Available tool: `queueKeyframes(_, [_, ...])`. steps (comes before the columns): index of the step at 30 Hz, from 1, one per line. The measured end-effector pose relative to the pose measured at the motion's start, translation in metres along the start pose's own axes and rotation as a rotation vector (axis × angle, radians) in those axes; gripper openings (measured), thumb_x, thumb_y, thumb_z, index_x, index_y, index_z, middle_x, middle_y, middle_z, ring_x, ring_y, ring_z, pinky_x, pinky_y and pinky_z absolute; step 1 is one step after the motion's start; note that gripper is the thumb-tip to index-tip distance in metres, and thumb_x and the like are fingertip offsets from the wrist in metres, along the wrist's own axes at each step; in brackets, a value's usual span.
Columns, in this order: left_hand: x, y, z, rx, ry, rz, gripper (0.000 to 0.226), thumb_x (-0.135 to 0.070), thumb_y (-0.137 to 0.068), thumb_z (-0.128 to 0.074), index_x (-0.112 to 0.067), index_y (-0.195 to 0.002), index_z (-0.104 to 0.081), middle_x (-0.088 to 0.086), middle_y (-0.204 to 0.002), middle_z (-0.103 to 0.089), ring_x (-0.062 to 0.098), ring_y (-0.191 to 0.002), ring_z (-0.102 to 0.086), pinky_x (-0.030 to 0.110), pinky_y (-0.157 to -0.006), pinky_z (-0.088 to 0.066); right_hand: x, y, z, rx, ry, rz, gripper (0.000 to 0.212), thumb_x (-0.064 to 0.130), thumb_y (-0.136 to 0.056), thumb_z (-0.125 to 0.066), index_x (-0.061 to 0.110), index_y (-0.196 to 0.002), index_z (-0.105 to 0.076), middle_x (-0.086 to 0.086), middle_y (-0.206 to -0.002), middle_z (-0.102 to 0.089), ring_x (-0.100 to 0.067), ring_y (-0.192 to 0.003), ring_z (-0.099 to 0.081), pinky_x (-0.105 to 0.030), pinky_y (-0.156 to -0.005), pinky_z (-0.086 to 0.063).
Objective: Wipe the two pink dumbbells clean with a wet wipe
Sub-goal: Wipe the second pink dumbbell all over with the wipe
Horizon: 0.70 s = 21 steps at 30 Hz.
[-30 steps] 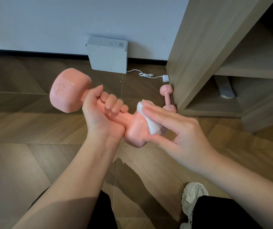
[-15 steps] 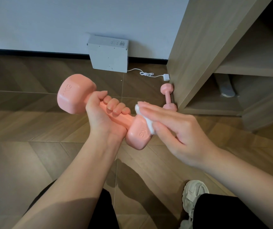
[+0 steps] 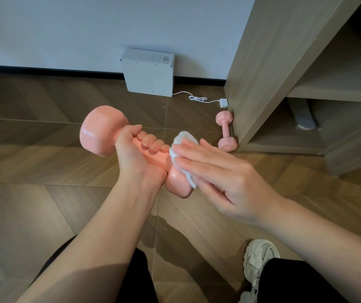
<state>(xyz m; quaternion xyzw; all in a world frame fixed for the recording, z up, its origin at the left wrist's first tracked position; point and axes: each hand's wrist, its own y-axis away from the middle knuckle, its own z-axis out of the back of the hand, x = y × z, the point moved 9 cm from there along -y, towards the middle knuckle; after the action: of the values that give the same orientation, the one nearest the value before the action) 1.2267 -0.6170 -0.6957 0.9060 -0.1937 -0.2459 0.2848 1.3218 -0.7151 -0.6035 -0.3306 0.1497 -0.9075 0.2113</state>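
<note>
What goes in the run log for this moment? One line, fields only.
left hand: grips dumbbell handle | right hand: presses wipe on its near head | second dumbbell: on floor beside cabinet

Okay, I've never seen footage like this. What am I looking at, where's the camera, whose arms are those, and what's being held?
There is no machine here. A person wears a wide-angle camera on the head, so the picture looks forward and down at their own arms. The left hand grips the handle of the held dumbbell, a pink one lifted above the wooden floor. The right hand presses a white wet wipe against its nearer end with flat fingers. The second dumbbell lies on the floor beside a wooden shelf unit. A white box with a cable stands by the wall.
</note>
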Motion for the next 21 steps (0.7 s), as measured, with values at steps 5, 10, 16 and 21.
queueKeyframes(5, [-0.002,-0.002,0.007,-0.054,-0.018,-0.018,0.031,-0.022,-0.086,-0.058,-0.019,-0.061,-0.041,-0.007,-0.049,-0.037,0.011,-0.040,-0.034,0.023,-0.049,-0.036,-0.019,-0.002,-0.005,0.070,-0.055,-0.184,0.052,0.017,-0.094,-0.063,0.004,-0.142,-0.047,-0.006,-0.151,-0.043,-0.013,-0.144,-0.034,-0.040,-0.117,-0.032])
queueKeyframes(10, [0.003,0.001,-0.011,0.178,0.041,0.029,0.022,-0.015,-0.087,-0.060,-0.012,-0.067,-0.051,-0.001,-0.061,-0.048,0.014,-0.053,-0.049,0.028,-0.061,-0.046,-0.027,-0.006,-0.001,0.035,-0.132,-0.295,0.084,0.028,-0.073,-0.085,0.010,-0.144,-0.043,-0.001,-0.149,-0.043,-0.004,-0.139,-0.034,-0.014,-0.110,-0.028])
queueKeyframes(16, [-0.007,0.014,-0.047,0.467,-0.041,-0.076,0.031,-0.024,-0.083,-0.059,-0.016,-0.056,-0.047,0.005,-0.083,-0.070,0.025,-0.092,-0.070,0.041,-0.084,-0.056,-0.042,-0.010,0.014,-0.044,-0.498,-0.447,0.075,0.017,-0.068,-0.088,0.017,-0.135,-0.055,0.031,-0.125,-0.055,-0.003,-0.121,-0.052,-0.025,-0.094,-0.047])
queueKeyframes(21, [-0.017,0.011,-0.038,0.336,-0.014,-0.092,0.042,-0.020,-0.090,-0.051,-0.020,-0.051,-0.039,-0.008,-0.045,-0.028,0.009,-0.038,-0.030,0.022,-0.042,-0.035,-0.025,-0.011,0.011,-0.075,-0.310,-0.341,0.077,0.022,-0.069,-0.088,0.011,-0.138,-0.054,0.004,-0.142,-0.055,-0.005,-0.135,-0.045,-0.010,-0.104,-0.032])
